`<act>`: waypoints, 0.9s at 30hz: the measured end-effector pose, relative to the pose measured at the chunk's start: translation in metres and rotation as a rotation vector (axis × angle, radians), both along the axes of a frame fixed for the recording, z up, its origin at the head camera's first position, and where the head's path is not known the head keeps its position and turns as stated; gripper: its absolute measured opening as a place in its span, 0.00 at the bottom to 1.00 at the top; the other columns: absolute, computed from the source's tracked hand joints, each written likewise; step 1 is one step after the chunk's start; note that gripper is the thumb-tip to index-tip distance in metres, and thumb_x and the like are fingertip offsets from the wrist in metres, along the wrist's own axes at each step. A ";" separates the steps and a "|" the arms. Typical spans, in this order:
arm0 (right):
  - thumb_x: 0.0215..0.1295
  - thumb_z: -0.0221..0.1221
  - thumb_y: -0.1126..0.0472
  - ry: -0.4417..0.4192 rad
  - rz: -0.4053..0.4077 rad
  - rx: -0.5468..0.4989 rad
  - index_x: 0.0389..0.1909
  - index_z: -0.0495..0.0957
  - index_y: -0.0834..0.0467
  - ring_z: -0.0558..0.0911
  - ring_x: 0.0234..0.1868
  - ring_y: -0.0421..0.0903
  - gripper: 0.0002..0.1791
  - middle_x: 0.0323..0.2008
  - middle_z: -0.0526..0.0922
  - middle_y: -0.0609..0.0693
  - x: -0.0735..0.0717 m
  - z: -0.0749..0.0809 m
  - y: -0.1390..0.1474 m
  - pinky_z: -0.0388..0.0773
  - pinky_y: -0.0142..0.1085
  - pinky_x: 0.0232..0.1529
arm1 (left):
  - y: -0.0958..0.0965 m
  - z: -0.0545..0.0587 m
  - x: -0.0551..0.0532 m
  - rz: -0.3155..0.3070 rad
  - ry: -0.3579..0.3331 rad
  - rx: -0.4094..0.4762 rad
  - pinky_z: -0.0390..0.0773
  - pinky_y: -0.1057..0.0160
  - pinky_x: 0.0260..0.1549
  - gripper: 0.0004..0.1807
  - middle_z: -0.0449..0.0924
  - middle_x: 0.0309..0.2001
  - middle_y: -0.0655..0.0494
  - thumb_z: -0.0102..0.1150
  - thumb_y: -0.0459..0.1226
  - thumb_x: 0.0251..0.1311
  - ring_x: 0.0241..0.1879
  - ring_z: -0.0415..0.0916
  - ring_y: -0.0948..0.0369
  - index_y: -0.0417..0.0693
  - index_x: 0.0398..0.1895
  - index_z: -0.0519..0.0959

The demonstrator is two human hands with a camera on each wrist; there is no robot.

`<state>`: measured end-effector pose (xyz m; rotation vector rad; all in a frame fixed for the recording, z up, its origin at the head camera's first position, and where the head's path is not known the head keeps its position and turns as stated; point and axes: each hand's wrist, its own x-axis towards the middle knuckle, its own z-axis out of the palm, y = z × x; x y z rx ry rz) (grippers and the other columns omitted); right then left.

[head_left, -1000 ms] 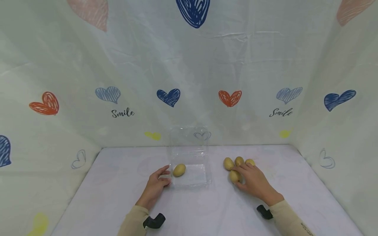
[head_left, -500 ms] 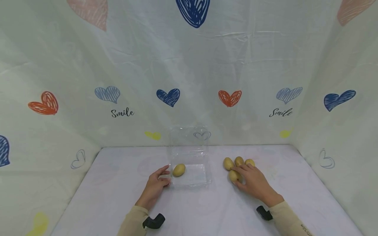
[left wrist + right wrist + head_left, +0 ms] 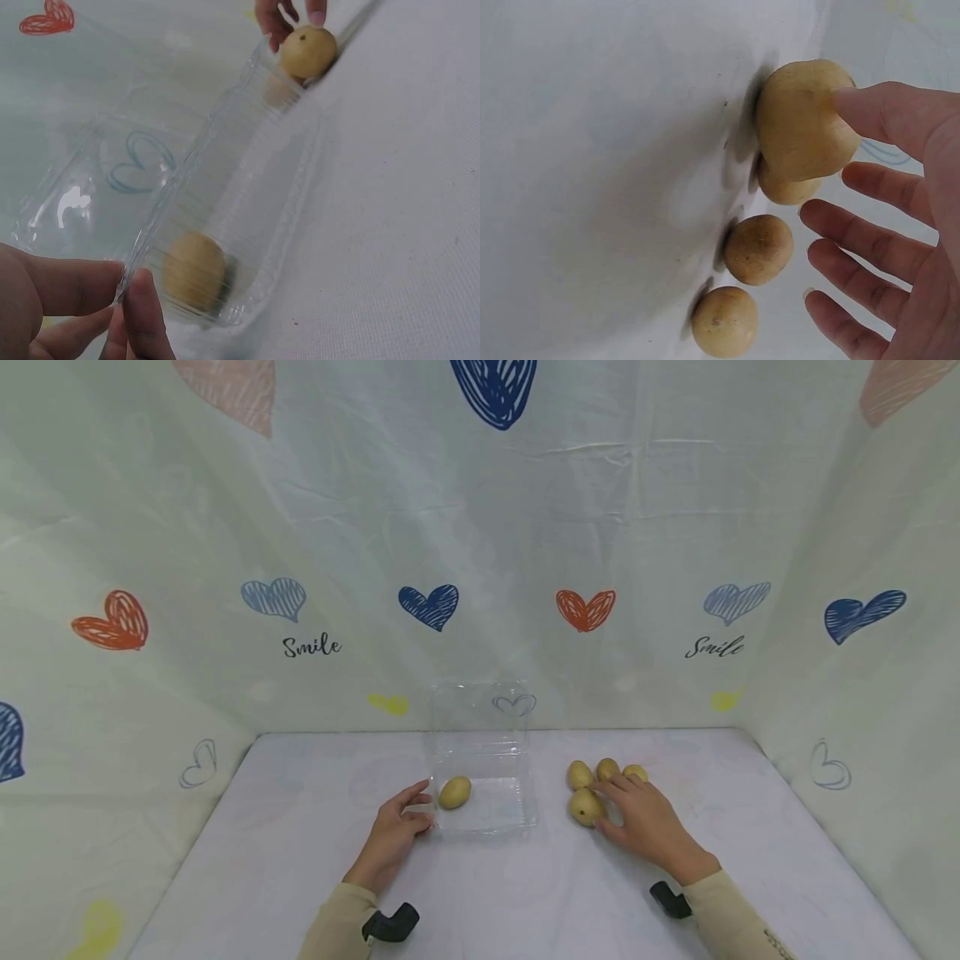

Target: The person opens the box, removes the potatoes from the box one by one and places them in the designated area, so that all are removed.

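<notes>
A clear plastic clamshell box stands with its lid raised, one yellow potato lying at its left side. My left hand pinches the box's left rim between thumb and fingers, plainest in the left wrist view. To the right, my right hand is spread beside a group of loose potatoes. Its thumb rests against the nearest potato, while the other fingers reach out without curling round anything. That potato shows a dark spot in the head view. Behind it are the other potatoes, one partly covered by the fingers.
A white cloth covers the table. Close behind the box rises a pale curtain printed with hearts, which also runs along both sides. Black wrist cameras sit at both cuffs.
The nearest potato has rolled a little left, away from the right palm, and its dark spot now shows. Both hands and the box have stayed nearly still.
</notes>
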<state>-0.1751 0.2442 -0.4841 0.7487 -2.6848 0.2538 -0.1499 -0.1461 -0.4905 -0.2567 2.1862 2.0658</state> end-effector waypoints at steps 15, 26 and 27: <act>0.53 0.79 0.60 0.026 0.038 -0.067 0.53 0.86 0.63 0.82 0.45 0.53 0.26 0.44 0.85 0.53 -0.003 0.019 -0.023 0.80 0.49 0.47 | 0.000 0.000 -0.001 -0.002 -0.004 -0.010 0.81 0.67 0.41 0.34 0.73 0.63 0.36 0.57 0.20 0.67 0.40 0.77 0.60 0.35 0.77 0.68; 0.56 0.76 0.61 0.021 0.115 -0.079 0.54 0.86 0.57 0.84 0.48 0.51 0.23 0.48 0.87 0.49 -0.009 0.032 -0.057 0.79 0.49 0.48 | 0.000 0.000 -0.002 -0.004 -0.011 -0.009 0.81 0.66 0.43 0.33 0.72 0.64 0.36 0.57 0.20 0.68 0.40 0.77 0.60 0.36 0.77 0.67; 0.57 0.77 0.60 0.016 0.118 -0.075 0.55 0.86 0.57 0.84 0.47 0.51 0.23 0.48 0.87 0.48 -0.010 0.033 -0.061 0.78 0.48 0.46 | 0.000 0.000 -0.002 -0.004 -0.011 -0.007 0.81 0.66 0.42 0.33 0.72 0.64 0.36 0.57 0.20 0.68 0.40 0.78 0.60 0.36 0.77 0.67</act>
